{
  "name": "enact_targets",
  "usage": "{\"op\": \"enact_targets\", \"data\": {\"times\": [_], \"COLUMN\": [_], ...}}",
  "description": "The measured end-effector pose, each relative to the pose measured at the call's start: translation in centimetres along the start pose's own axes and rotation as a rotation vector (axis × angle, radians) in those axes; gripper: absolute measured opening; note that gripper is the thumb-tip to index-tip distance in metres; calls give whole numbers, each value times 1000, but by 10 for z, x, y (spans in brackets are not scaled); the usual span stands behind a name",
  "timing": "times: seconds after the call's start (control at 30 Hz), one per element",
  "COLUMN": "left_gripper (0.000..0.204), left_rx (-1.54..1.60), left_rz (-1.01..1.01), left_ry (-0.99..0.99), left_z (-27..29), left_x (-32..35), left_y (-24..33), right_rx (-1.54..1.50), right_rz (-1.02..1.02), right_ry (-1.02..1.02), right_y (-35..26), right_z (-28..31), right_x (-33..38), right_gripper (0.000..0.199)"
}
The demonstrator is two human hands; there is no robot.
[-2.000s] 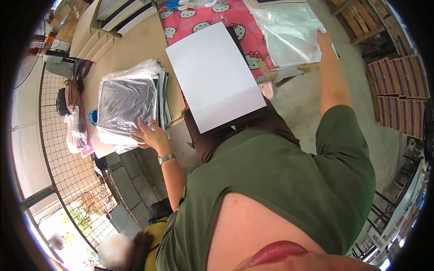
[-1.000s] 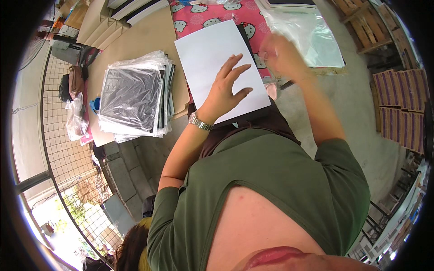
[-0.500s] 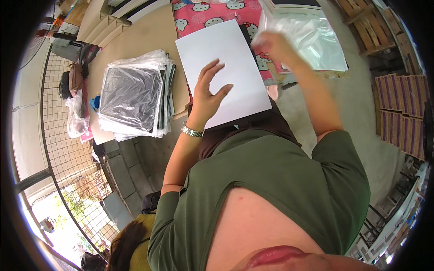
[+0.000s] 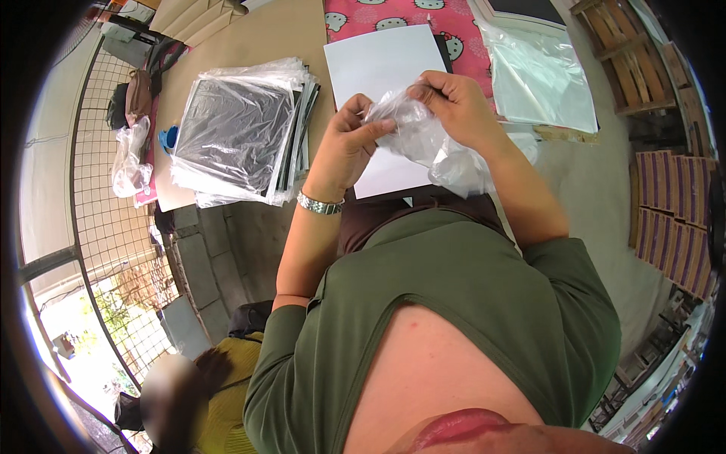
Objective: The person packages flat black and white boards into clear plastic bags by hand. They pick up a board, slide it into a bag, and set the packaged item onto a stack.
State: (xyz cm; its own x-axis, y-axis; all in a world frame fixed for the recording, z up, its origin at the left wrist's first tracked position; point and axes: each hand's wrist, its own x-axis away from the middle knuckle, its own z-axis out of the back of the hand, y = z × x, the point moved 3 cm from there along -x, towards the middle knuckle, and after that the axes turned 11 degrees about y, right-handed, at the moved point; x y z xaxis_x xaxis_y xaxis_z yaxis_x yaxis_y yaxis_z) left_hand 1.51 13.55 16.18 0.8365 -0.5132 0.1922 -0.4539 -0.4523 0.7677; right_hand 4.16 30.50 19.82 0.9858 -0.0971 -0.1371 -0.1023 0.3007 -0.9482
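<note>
One clear bag [image 4: 434, 146] hangs over the sheet [image 4: 372, 62], pinched between thumb and fingers of the left hand [image 4: 348, 145] and, nearer the sheet's right edge, of the right hand [image 4: 463, 110]. It looks light, limp and slippery, probably easy to tear; its edge seems the place to grip. Left of the sheet lies a wrapped stack [image 4: 234, 136]; right of it, clear plastic [image 4: 541, 83].

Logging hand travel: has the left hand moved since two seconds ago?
Yes, to the right, judged against the plastic-wrapped stack: the left hand was at that stack's near right corner, and now pinches clear plastic over the white sheet.
</note>
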Motion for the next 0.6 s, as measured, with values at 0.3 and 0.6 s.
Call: {"op": "enact_targets", "data": {"times": [0.3,0.6], "left_gripper": [21,14], "left_rx": [-193,3], "left_rz": [-182,-309], "left_ry": [321,388], "left_z": [5,7], "left_x": [0,0], "left_y": [6,12], "right_rx": [-468,-16], "right_rz": [-12,-104], "right_ry": [248,157], "right_y": [-7,20], "right_z": [-10,-4], "right_x": [-6,-24], "right_gripper": [17,15]}}
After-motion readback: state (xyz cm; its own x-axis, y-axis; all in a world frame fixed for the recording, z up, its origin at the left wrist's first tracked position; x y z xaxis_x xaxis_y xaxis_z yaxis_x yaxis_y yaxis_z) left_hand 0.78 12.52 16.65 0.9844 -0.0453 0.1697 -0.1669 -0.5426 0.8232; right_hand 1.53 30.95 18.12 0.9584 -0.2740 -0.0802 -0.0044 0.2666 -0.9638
